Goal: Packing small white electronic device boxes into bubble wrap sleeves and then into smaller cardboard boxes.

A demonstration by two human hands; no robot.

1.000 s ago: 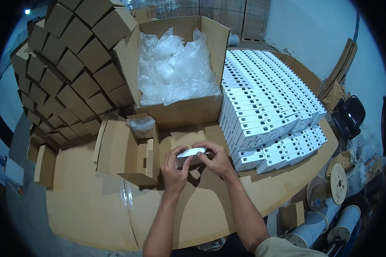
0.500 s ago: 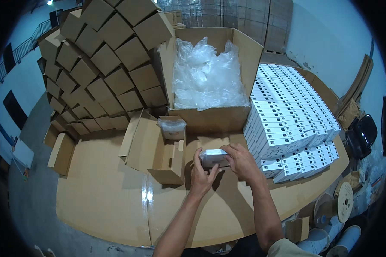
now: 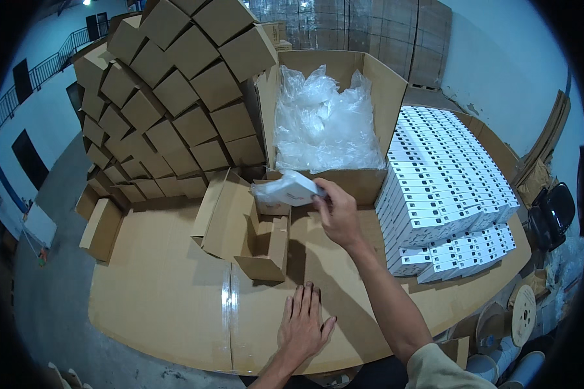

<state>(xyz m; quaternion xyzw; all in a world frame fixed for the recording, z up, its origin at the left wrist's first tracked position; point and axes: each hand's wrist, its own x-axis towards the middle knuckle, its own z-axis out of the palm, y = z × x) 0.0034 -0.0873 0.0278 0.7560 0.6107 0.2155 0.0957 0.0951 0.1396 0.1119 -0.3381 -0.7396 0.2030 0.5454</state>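
My right hand (image 3: 336, 211) holds a small white packet wrapped in clear plastic (image 3: 288, 190) above an open small cardboard box (image 3: 256, 233) on the cardboard-covered table (image 3: 162, 292). My left hand (image 3: 303, 322) rests flat on the table near the front edge, fingers together, holding nothing. Just behind the packet stands a large open carton (image 3: 363, 185) filled with crumpled clear plastic bags (image 3: 321, 123).
A tall stack of closed small brown boxes (image 3: 175, 97) rises at the back left. Rows of white boxed items (image 3: 441, 175) are piled to the right of the carton. A flat brown box (image 3: 100, 230) lies at the left edge. Cable reels (image 3: 522, 314) sit low right.
My right hand has lifted the wrapped packet up and to the left, over the small open box. My left hand let go of it and dropped flat onto the table.
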